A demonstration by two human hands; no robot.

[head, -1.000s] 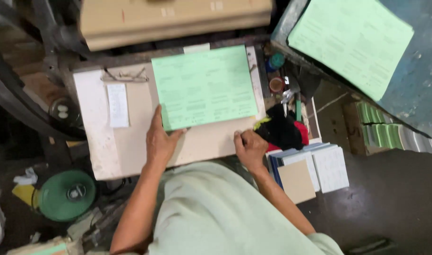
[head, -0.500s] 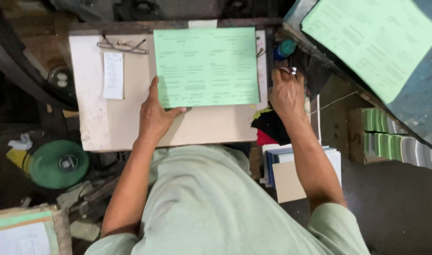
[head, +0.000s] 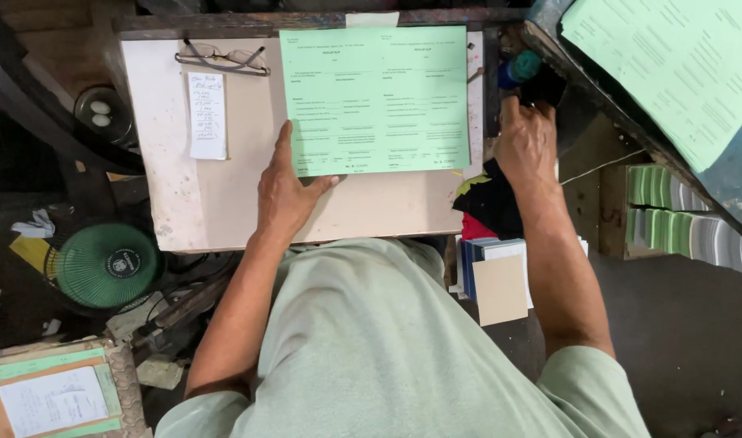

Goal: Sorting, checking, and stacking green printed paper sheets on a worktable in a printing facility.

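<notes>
On board (head: 225,203): left hand (head: 286,191) flat, fingers spread on green form (head: 375,101); right hand (head: 526,142) grip unclear.

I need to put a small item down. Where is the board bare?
Bare: the board below the green form, right of the left hand; also the strip between the white slip and that hand. Crowded: the right edge around the right hand, and the glasses.

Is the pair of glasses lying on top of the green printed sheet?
No: the glasses lie on the pale board left of the green sheet, clear of its edge.
</notes>
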